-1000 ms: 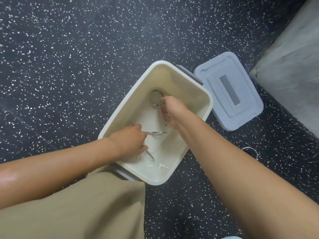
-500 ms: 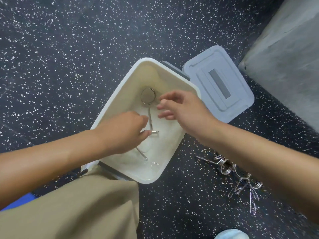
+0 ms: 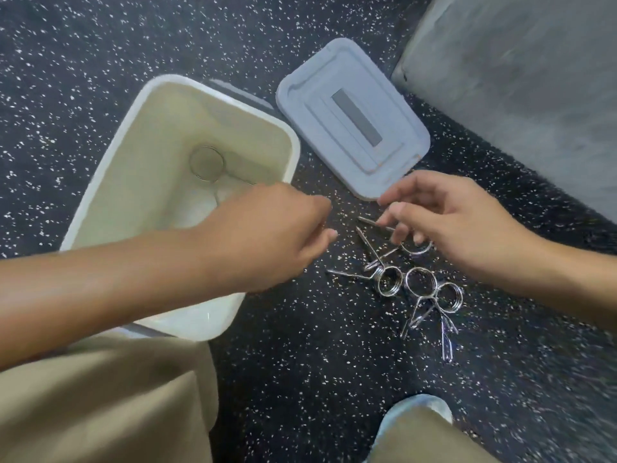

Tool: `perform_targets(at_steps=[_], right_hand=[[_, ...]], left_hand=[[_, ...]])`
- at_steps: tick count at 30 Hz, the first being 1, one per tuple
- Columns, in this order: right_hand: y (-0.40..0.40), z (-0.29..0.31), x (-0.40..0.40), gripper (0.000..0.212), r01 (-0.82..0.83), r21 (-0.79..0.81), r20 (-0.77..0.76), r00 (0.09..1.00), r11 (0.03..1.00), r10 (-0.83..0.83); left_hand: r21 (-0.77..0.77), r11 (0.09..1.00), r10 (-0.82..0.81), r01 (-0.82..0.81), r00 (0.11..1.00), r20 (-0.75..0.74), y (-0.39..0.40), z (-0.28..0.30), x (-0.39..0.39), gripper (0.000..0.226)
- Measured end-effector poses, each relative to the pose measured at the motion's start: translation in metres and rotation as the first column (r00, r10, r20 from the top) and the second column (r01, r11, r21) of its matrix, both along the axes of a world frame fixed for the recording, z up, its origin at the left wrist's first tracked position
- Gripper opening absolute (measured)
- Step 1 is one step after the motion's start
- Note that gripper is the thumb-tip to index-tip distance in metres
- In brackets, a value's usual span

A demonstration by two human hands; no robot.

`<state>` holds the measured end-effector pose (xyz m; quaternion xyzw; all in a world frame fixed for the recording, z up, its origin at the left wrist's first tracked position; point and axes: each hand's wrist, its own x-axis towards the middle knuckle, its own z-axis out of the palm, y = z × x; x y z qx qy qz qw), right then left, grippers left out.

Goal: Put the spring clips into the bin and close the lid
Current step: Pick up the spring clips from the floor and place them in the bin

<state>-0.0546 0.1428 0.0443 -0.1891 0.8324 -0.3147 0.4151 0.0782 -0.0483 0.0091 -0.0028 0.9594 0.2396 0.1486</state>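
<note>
The cream bin point(image 3: 291, 142) stands uncovered on the floor at the left, with a metal spring clip point(image 3: 207, 163) lying inside. Its grey lid point(image 3: 320, 105) lies flat on the floor to the right of the bin. Several chrome spring clips point(image 3: 420, 283) lie in a loose pile on the floor right of the bin. My left hand point(image 3: 267, 235) hovers over the bin's right edge, fingers loosely curled and holding nothing. My right hand point(image 3: 457, 228) is over the top of the pile, fingers spread, fingertips touching one clip's arm point(image 3: 369, 221); that clip's ring is partly hidden under the hand.
The floor is dark with white speckles. A grey concrete block point(image 3: 521, 78) fills the upper right corner. My knees in tan trousers point(image 3: 100, 402) are at the bottom, and a light shoe tip point(image 3: 414, 409) shows near the lower right.
Both hands have come out of the bin and moved right toward the pile on the floor. The clips they held now lie in the bin. The view has shifted right.
</note>
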Motion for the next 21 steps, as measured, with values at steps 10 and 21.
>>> perform_targets(at_steps=[10, 21], right_hand=[[0.121, -0.060, -0.012, 0.013, 0.214, 0.165, -0.094, 0.975, 0.963, -0.201], [0.177, -0.123, 0.010, 0.025, -0.257, 0.441, -0.273, 0.874, 0.860, 0.402]], left_hand=[[-0.048, 0.923, -0.381, 0.383, 0.924, 0.033, 0.081, -0.051, -0.039, 0.028], [-0.144, 0.720, -0.662, 0.679, 0.734, 0.154, 0.137, -0.112, -0.051, 0.046]])
